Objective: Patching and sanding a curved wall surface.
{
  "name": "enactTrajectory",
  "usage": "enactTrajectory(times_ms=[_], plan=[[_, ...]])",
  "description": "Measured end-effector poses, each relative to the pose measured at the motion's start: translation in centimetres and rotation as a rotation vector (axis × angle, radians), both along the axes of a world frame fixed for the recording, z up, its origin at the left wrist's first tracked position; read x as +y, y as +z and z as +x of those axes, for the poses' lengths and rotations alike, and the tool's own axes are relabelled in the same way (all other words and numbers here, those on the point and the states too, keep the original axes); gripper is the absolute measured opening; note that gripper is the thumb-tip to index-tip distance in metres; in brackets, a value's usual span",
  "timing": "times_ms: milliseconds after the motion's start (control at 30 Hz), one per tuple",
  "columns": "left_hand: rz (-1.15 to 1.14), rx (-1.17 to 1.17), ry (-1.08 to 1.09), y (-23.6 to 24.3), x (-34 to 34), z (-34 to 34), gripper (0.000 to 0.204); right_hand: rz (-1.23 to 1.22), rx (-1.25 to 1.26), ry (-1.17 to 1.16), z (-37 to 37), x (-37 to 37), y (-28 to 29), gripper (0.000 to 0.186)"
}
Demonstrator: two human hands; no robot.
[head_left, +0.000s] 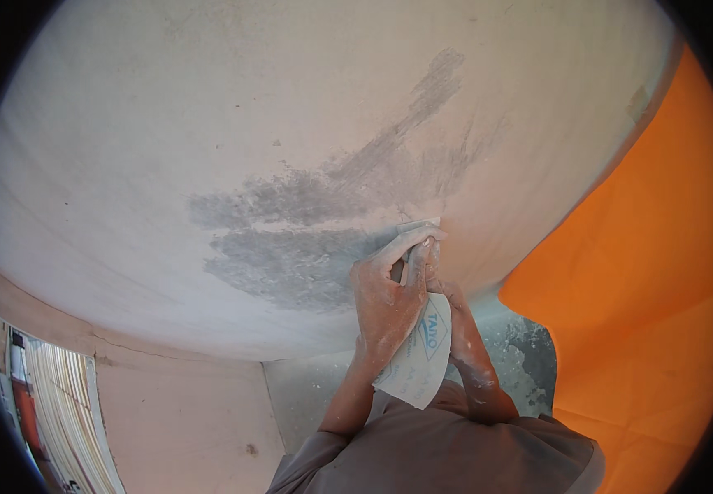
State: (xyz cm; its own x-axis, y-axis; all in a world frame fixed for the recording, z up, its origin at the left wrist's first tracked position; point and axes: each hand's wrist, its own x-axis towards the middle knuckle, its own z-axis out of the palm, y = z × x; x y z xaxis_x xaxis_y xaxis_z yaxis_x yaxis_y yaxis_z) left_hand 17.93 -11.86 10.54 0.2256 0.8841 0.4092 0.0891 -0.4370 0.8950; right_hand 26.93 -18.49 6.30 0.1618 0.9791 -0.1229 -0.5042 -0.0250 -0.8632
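Note:
My left hand (387,296), dusty and closed, presses a pale sandpaper sheet (418,222) against a large off-white surface (332,90) beside rough grey patches (282,265). The sheet's loose lower part (412,354), showing its printed backing, hangs down between my forearms. My right hand (447,292) is close behind my left hand at the sheet, its fingers mostly hidden, so I cannot tell exactly what they grip. Both hands and forearms carry white dust.
An orange fabric sheet (644,313) hangs along the right. A pinkish board (183,420) with a crack lies at the lower left, beside stacked pale strips (64,412). Mottled grey ground (521,354) shows past my right arm.

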Motion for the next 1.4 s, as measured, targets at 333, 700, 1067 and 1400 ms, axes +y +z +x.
enactTrajectory(times_ms=[333,700,1067,1400], plan=[[-0.014,-0.039,0.031,-1.1,-0.1,0.0,0.016,0.043,-0.264,0.015,0.6,0.4,-0.9,0.062],[-0.262,-0.093,-0.015,-0.6,-0.1,0.3,0.013,-0.019,-0.435,0.047,1.7,0.5,-0.9,0.066],[-0.186,-0.094,0.021,-2.5,-0.1,0.5,0.016,0.041,-0.348,0.02,1.2,0.2,-3.0,0.063],[-0.177,-0.126,0.051,-2.9,-0.4,0.8,0.016,-0.033,-0.314,0.05,1.1,0.5,-2.4,0.066]])
